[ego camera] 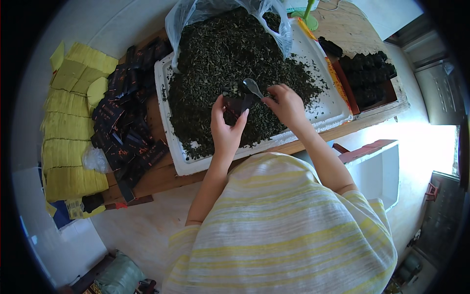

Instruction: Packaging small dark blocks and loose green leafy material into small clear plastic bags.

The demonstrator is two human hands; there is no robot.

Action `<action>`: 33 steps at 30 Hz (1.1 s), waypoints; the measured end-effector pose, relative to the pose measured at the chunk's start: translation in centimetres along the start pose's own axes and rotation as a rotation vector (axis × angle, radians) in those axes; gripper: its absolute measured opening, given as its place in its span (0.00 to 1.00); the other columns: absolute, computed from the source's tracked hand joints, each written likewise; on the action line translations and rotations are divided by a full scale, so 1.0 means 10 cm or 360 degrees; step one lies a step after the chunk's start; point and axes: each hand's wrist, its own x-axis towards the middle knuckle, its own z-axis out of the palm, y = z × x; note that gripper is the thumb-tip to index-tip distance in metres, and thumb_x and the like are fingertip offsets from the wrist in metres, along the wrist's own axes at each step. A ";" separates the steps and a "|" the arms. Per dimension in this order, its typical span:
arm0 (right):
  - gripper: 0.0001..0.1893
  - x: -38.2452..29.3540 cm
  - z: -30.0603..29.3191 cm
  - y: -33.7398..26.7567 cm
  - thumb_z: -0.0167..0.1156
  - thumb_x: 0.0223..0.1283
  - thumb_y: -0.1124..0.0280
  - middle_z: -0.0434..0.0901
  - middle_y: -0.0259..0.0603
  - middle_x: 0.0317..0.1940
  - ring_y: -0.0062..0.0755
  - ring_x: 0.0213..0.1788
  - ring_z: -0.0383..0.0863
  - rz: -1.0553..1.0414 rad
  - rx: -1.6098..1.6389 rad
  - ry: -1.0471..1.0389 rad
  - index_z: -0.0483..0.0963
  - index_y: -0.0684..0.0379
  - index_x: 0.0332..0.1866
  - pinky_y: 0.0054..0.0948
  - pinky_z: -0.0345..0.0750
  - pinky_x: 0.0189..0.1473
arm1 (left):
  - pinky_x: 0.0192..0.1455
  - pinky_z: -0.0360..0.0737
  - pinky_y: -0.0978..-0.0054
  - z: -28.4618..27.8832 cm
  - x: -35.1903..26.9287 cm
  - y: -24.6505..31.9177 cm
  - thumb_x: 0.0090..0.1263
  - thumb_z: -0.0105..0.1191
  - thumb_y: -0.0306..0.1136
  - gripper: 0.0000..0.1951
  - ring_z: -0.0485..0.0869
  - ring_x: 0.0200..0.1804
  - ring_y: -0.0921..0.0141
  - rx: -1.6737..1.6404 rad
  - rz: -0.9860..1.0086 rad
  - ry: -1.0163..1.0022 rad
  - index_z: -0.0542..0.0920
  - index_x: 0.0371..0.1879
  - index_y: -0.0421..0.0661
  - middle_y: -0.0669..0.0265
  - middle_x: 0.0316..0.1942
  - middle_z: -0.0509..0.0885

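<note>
My left hand (228, 126) holds a small dark packet (234, 105) between thumb and fingers. The packet's upper side faces the heap, and its inside is too dark to make out. In my right hand (288, 106) is a small clear plastic spoon (252, 87), its bowl tilted up to the left above the packet. Both hands are over a large heap of dark dried leaves (220, 55), apparently loose tea. The heap lies in a shallow white foam tray (183, 165), and a clear plastic bag (180, 22) is draped around its far side.
Left of the tray lies a pile of dark printed packets (121, 121), beside stacked yellow paper pieces (69, 125) and a crumpled clear bag (96, 160). At right, a red-brown box (382, 97) holds several dark packets. A green stand (309, 22) is at the back. Below the wooden table (352, 16) stands a white foam box (378, 172).
</note>
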 end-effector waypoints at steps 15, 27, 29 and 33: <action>0.10 0.22 -0.43 -0.30 0.63 0.57 0.77 0.77 0.36 0.25 0.21 0.28 0.77 0.0102 0.0382 0.0102 0.80 0.63 0.44 0.21 0.73 0.31 | 0.53 0.74 0.69 -0.11 0.02 -0.02 0.58 0.65 0.27 0.28 0.77 0.51 0.62 0.0213 -0.0026 0.0078 0.69 0.58 0.39 0.56 0.50 0.75; 0.11 0.09 -0.73 -0.75 0.63 0.52 0.83 0.78 0.38 0.27 0.27 0.28 0.78 -0.0394 0.0173 0.0325 0.81 0.62 0.41 0.24 0.75 0.32 | 0.56 0.73 0.66 -0.14 0.05 0.00 0.60 0.63 0.31 0.29 0.76 0.53 0.60 0.0338 -0.0079 0.0068 0.68 0.59 0.39 0.55 0.52 0.74; 0.12 0.15 -0.73 -0.74 0.63 0.49 0.83 0.78 0.38 0.27 0.30 0.29 0.78 -0.0605 0.0096 0.0347 0.81 0.61 0.41 0.26 0.75 0.32 | 0.55 0.73 0.67 -0.12 0.06 0.03 0.60 0.63 0.31 0.28 0.76 0.53 0.60 0.0303 -0.0106 0.0051 0.68 0.59 0.39 0.55 0.52 0.74; 0.15 0.21 -0.77 -0.80 0.64 0.44 0.83 0.78 0.37 0.30 0.36 0.31 0.77 -0.0961 -0.0069 0.0347 0.80 0.59 0.40 0.32 0.73 0.35 | 0.55 0.73 0.68 -0.11 0.05 0.05 0.60 0.63 0.32 0.28 0.76 0.52 0.62 0.0269 -0.0118 0.0025 0.68 0.59 0.39 0.56 0.51 0.74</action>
